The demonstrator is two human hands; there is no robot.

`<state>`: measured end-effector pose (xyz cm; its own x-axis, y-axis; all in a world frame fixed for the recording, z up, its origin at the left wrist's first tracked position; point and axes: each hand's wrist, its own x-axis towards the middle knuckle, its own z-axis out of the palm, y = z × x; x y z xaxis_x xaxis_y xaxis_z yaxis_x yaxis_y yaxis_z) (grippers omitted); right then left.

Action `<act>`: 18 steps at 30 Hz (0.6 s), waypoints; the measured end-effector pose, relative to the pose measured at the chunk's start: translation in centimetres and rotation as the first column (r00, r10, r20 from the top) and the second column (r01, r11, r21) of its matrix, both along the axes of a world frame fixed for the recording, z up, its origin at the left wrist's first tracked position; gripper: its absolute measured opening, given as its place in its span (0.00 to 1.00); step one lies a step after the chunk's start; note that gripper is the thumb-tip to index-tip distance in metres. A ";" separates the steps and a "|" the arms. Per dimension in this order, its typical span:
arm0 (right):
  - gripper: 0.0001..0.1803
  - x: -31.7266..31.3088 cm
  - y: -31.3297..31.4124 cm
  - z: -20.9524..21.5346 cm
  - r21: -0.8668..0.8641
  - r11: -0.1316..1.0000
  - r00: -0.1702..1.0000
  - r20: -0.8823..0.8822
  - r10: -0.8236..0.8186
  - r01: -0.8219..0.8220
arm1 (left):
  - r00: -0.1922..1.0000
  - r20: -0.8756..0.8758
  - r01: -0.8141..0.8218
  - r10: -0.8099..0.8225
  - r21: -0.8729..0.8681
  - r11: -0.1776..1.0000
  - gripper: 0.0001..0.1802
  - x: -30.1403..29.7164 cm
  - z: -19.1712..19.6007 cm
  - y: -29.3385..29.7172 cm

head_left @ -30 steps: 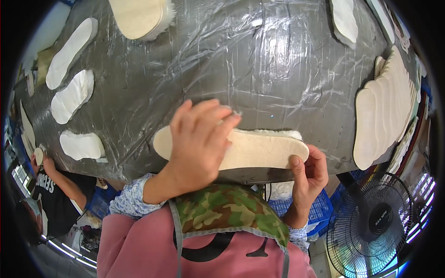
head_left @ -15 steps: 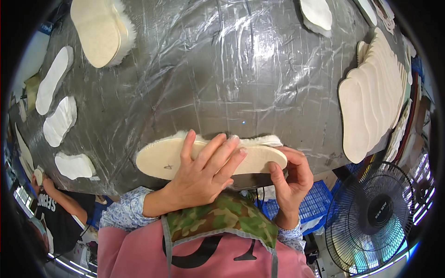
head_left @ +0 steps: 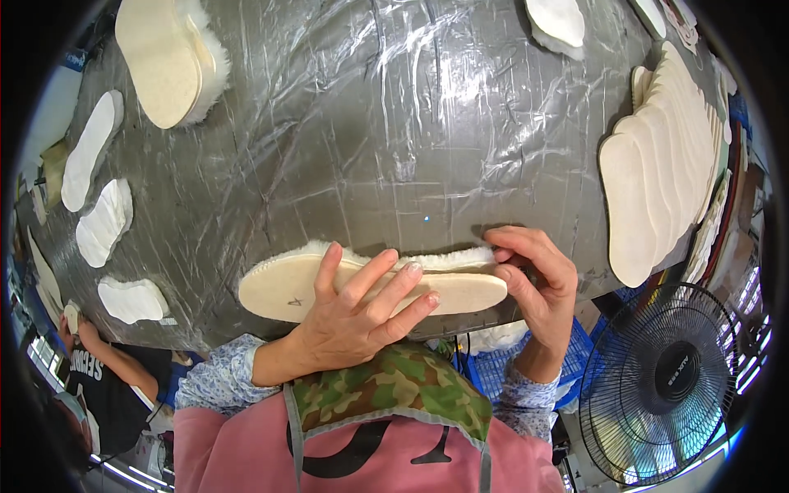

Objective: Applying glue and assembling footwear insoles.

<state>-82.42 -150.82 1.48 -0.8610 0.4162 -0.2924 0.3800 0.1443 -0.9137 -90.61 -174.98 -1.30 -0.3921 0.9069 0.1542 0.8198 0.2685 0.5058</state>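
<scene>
A cream insole point(head_left: 460, 289) lies sideways at the table's near edge, smooth face up, with a small pencil-like mark near its left end. White fleece point(head_left: 448, 261) shows along its far side, apparently a fleecy layer underneath. My left hand point(head_left: 353, 316) rests flat across the middle of the insole, fingers spread. At the right end, my right hand point(head_left: 542, 283) pinches the tip of the fleece between thumb and fingers. The thumb is also beside the insole's rounded end. How far the two layers are joined is hidden.
Cream insoles point(head_left: 657, 172) lie in an overlapping row at the right. A fleece-edged insole stack point(head_left: 160, 66) is far left, with white insoles point(head_left: 92, 152) below it. A black fan point(head_left: 666, 374) and blue crate point(head_left: 579, 361) stand beyond the near right edge. A co-worker point(head_left: 107, 370) sits lower left.
My right hand has shifted right and slightly away from me, from the insole's end to the fleece tip. More fleece now shows there. My left hand stays nearly in place.
</scene>
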 end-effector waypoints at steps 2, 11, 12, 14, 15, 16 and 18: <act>0.18 -0.8 0.6 0.4 -0.064 0.981 0.982 0.038 0.187 -0.184 | 1.000 0.005 -0.007 0.007 -0.006 1.000 0.23 -0.1 0.1 0.0; 0.10 -2.1 0.3 0.0 0.059 0.970 0.968 0.097 0.231 -0.237 | 0.999 -0.018 0.040 -0.041 -0.016 0.999 0.20 -0.3 0.3 0.4; 0.10 -2.1 0.2 0.0 0.058 0.970 0.968 0.097 0.232 -0.238 | 0.999 -0.013 0.053 -0.053 -0.038 0.998 0.19 -0.4 0.4 0.5; 0.09 -2.1 0.0 0.0 0.079 0.974 0.975 0.080 0.206 -0.213 | 0.999 -0.021 0.049 -0.050 -0.069 0.996 0.19 -0.4 0.5 0.5; 0.09 -2.0 0.0 -0.1 0.078 0.974 0.975 0.080 0.207 -0.213 | 0.998 -0.031 0.044 -0.048 -0.099 0.994 0.19 -0.3 0.5 0.6; 0.09 -1.9 -0.1 -0.1 0.073 0.977 0.978 0.076 0.194 -0.200 | 0.998 -0.031 0.044 -0.048 -0.101 0.994 0.19 -0.4 0.6 0.5; 0.08 -1.7 -0.1 -0.2 0.071 0.980 0.981 0.073 0.179 -0.184 | 0.998 -0.051 0.035 -0.043 -0.158 0.987 0.21 -0.4 0.7 0.6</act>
<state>-84.15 -150.88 1.24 -0.9040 0.2785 -0.3244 0.4005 0.2854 -0.8707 -90.98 -174.40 -0.64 -0.3508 0.9360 0.0287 0.8563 0.3082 0.4145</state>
